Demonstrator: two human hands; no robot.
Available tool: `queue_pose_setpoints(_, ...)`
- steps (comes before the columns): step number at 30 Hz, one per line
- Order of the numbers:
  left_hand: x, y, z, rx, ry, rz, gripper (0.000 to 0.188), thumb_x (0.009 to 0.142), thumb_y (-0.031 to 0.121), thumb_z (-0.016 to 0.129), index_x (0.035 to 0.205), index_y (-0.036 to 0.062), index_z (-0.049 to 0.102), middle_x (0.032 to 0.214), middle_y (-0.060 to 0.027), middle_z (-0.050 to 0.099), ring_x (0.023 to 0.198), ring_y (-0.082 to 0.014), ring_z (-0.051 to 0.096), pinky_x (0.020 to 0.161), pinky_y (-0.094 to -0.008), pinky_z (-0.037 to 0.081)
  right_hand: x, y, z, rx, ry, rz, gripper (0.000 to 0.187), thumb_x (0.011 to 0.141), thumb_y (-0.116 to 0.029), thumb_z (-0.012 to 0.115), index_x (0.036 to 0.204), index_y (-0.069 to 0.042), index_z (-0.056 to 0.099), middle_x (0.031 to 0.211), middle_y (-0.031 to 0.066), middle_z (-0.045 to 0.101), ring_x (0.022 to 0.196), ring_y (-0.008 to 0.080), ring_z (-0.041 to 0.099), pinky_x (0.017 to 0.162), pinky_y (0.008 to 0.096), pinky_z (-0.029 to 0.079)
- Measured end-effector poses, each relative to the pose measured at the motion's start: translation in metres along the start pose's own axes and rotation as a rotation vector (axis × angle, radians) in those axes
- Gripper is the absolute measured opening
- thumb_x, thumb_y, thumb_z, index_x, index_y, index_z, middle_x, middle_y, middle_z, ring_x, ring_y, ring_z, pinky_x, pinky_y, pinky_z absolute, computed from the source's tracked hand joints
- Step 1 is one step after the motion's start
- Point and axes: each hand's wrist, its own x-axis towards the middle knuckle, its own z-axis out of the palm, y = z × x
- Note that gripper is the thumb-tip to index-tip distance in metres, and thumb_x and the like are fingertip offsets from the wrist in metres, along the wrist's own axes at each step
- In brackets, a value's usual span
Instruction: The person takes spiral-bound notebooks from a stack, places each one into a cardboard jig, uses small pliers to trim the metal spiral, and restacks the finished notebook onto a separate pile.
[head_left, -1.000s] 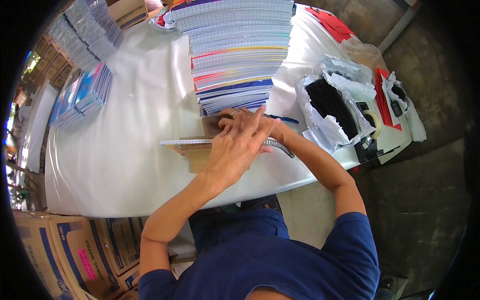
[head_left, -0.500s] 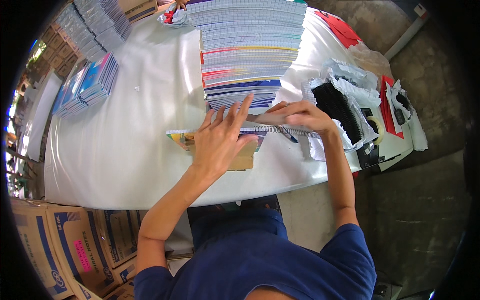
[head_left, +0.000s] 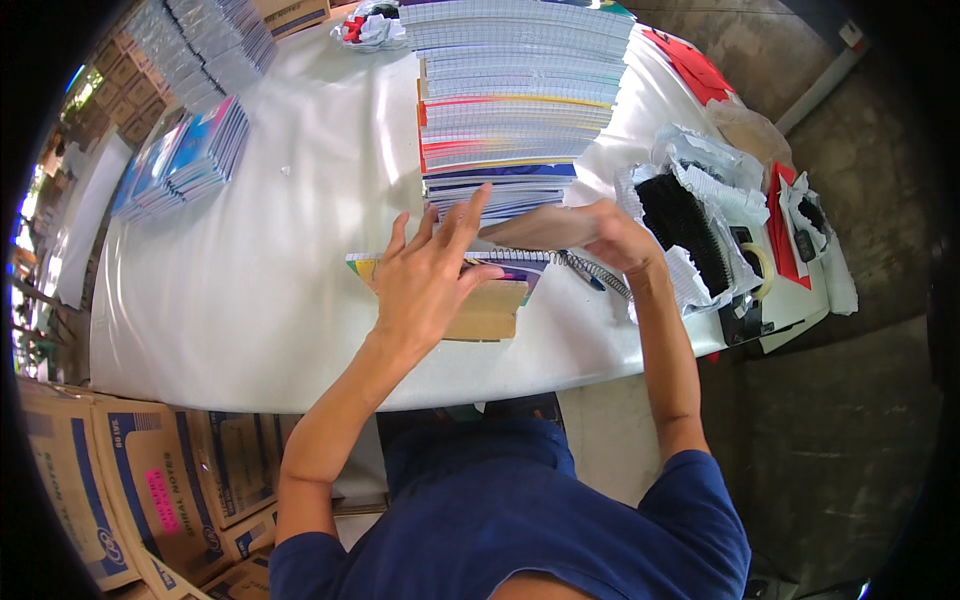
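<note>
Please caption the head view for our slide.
Left hand on a notebook with a dark coil at its edge; right hand holding a flat brown piece.

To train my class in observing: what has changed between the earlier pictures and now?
The left hand and right hand, overlapping a second ago, have parted: the left shifted left over the notebook, the right went right, holding a brown board. The notebook pile and wrapped black coils stayed put.

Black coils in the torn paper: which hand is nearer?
Right. The right hand is just left of the black coils; the left hand is farther left, at the notebook.
</note>
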Motion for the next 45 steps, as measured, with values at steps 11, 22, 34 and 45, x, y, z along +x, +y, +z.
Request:
queue_pose_setpoints(11, -0.006, -0.015, -0.011, -0.026, -0.025, -0.033, 0.099, 0.066, 0.042, 0.079, 0.15, 0.0251, 0.031, 0.125, -0.0086, 0.063, 0.113, -0.0314, 0.062, 0.1, -0.0524, 0.043, 0.027, -0.026, 0.03, -0.276, -0.078, 0.133, 0.063, 0.08, -0.053, 0.073, 0.104, 0.006, 0.07, 0.114, 0.0159, 0.066, 0.107, 0.0231, 0.058, 0.095, 0.0372, 0.042)
queue_pose_setpoints(22, -0.007, -0.025, -0.019, -0.008, -0.047, -0.089, 0.096, 0.068, 0.042, 0.078, 0.149, 0.0251, 0.03, 0.127, -0.004, 0.062, 0.115, -0.0339, 0.06, 0.104, -0.0528, 0.039, 0.033, 0.011, 0.021, 0.652, -0.069, -0.107, 0.048, 0.084, -0.045, 0.072, 0.1, 0.0, 0.073, 0.12, 0.0147, 0.064, 0.115, 0.0275, 0.055, 0.105, 0.0394, 0.036)
queue_pose_setpoints(34, -0.011, -0.038, -0.031, 0.01, -0.029, -0.171, 0.1, 0.061, 0.031, 0.085, 0.148, 0.0279, 0.036, 0.128, -0.0046, 0.062, 0.123, -0.0325, 0.055, 0.105, -0.0494, 0.041, 0.067, -0.009, 0.028, -0.045, -0.112, -0.019, 0.05, 0.086, -0.042, 0.072, 0.075, 0.006, 0.065, 0.094, 0.0104, 0.066, 0.108, 0.0213, 0.057, 0.098, 0.0366, 0.039)
queue_pose_setpoints(45, -0.035, -0.065, -0.002, -0.923, 0.215, -0.553, 0.105, 0.065, 0.009, 0.086, 0.152, 0.0137, 0.026, 0.144, -0.0201, 0.045, 0.137, -0.0326, 0.039, 0.105, -0.0374, 0.044, 0.087, -0.021, 0.047, -0.145, -0.185, 0.113, 0.047, 0.085, -0.044, 0.072, 0.1, 0.0, 0.073, 0.107, 0.009, 0.068, 0.103, 0.0196, 0.058, 0.092, 0.0335, 0.043)
